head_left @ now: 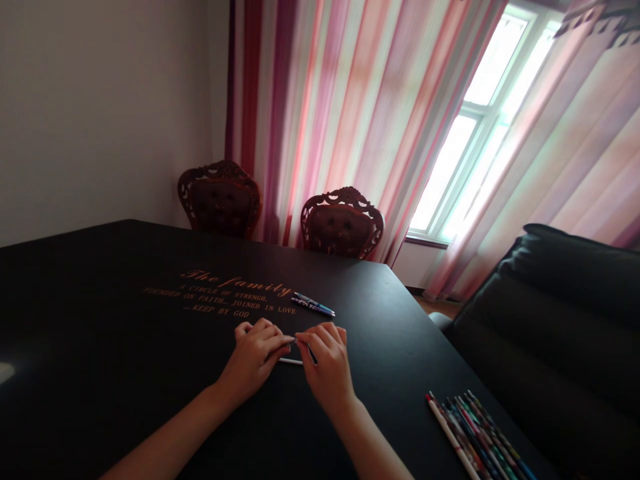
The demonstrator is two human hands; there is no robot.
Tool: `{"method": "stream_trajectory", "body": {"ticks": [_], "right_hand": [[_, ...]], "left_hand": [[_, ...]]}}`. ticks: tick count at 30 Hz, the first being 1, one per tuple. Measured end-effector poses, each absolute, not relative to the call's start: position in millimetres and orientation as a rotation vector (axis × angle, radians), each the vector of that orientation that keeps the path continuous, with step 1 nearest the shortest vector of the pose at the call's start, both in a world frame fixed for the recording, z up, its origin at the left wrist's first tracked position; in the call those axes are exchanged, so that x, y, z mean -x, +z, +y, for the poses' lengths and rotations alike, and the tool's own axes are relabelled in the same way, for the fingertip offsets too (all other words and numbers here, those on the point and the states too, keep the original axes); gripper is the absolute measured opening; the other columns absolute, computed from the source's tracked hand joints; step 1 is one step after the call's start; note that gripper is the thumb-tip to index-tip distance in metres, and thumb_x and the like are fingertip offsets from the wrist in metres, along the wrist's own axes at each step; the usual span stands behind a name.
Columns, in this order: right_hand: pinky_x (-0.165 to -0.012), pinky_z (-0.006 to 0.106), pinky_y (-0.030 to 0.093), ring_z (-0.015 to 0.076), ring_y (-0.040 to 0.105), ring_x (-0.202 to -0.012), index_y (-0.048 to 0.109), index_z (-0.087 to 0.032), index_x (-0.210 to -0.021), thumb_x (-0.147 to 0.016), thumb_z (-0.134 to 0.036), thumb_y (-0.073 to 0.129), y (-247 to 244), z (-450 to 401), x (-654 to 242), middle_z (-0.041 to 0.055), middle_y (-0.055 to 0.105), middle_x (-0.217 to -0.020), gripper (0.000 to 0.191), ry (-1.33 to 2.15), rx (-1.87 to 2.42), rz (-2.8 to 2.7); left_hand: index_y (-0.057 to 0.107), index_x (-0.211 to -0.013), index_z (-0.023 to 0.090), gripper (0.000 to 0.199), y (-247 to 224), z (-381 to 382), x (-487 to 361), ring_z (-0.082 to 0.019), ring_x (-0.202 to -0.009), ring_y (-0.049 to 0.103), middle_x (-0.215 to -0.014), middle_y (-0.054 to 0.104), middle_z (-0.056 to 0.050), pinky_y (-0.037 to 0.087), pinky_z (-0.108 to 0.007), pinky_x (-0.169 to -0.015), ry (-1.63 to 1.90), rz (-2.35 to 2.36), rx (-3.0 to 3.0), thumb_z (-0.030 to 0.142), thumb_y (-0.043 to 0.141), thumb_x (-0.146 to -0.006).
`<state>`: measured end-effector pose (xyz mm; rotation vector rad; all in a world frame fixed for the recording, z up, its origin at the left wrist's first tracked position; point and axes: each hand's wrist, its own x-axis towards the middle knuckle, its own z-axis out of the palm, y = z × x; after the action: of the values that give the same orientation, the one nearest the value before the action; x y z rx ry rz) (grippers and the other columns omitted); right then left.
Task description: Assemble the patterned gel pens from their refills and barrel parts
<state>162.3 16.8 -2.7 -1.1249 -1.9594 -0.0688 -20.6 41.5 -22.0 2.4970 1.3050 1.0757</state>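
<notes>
Two hands, the left hand (257, 350) and the right hand (327, 363), meet at lower center above a black table (150, 373), fingertips pinched closed on a small slim piece (293, 341) too small to identify. A thin white rod (291, 361) lies just below. Two pens (314, 305) rest side by side beyond the hands; a group of pens (475, 437) lines the lower right. The handling appears under way, the piece not yet set down; how much is left cannot be told.
</notes>
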Motion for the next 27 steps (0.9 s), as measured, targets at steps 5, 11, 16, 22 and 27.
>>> {"method": "stream_trajectory", "body": {"ticks": [5, 11, 16, 22, 27], "right_hand": [[-0.085, 0.037, 0.032, 0.0203, 0.053, -0.091, 0.069, -0.024, -0.097, -0.092, -0.015, 0.057, 1.0, 20.6, -172.2, 0.0016, 0.067, -0.088, 0.016, -0.079, 1.195, -1.922], [-0.085, 0.038, 0.030, 0.0223, 0.050, -0.095, 0.072, -0.028, -0.079, -0.077, -0.018, 0.075, -12.9, 27.4, -176.2, -0.0002, 0.065, -0.086, 0.010, 0.006, 1.323, -2.122], [-0.085, 0.038, 0.028, 0.0230, 0.050, -0.096, 0.069, -0.025, -0.073, -0.075, -0.009, 0.069, -24.3, 26.7, -167.8, 0.0013, 0.066, -0.087, 0.016, 0.069, 1.358, -2.186], [-0.084, 0.036, 0.026, 0.0185, 0.053, -0.086, 0.063, -0.023, -0.082, -0.085, -0.013, 0.061, -6.6, 24.8, -169.4, -0.0019, 0.067, -0.080, 0.011, 0.125, 1.350, -1.943], [-0.086, 0.036, 0.024, 0.0200, 0.052, -0.090, 0.063, -0.023, -0.080, -0.087, -0.015, 0.061, 0.7, 23.1, -172.5, -0.0013, 0.066, -0.081, 0.011, -0.001, 1.336, -1.930]], "left_hand": [[0.071, -0.102, 0.029, 0.020, -34.8, 58.7, 29.7, -0.022, -0.096, 0.062, -0.099, 0.074, -0.002, 0.037, -0.036, -0.088, 1.244, 1.483, -2.129, 0.035, 0.057, -0.090], [0.070, -0.104, 0.027, 0.027, -41.5, 70.8, 40.5, -0.021, -0.093, 0.066, -0.098, 0.075, -0.001, 0.044, -0.032, -0.086, 1.259, 1.562, -2.045, 0.040, 0.049, -0.093], [0.069, -0.104, 0.028, 0.023, -41.2, 69.8, 41.9, -0.023, -0.101, 0.062, -0.104, 0.074, -0.001, 0.040, -0.037, -0.087, 1.234, 1.655, -2.081, 0.036, 0.051, -0.092], [0.068, -0.105, 0.034, 0.019, -36.4, 62.7, 39.5, -0.024, -0.101, 0.059, -0.102, 0.072, 0.002, 0.030, -0.039, -0.086, 1.166, 1.668, -2.190, 0.029, 0.057, -0.090], [0.067, -0.105, 0.037, 0.020, -32.7, 54.8, 35.1, -0.022, -0.099, 0.057, -0.100, 0.070, 0.003, 0.026, -0.040, -0.084, 1.070, 1.574, -2.371, 0.025, 0.058, -0.091]]}}
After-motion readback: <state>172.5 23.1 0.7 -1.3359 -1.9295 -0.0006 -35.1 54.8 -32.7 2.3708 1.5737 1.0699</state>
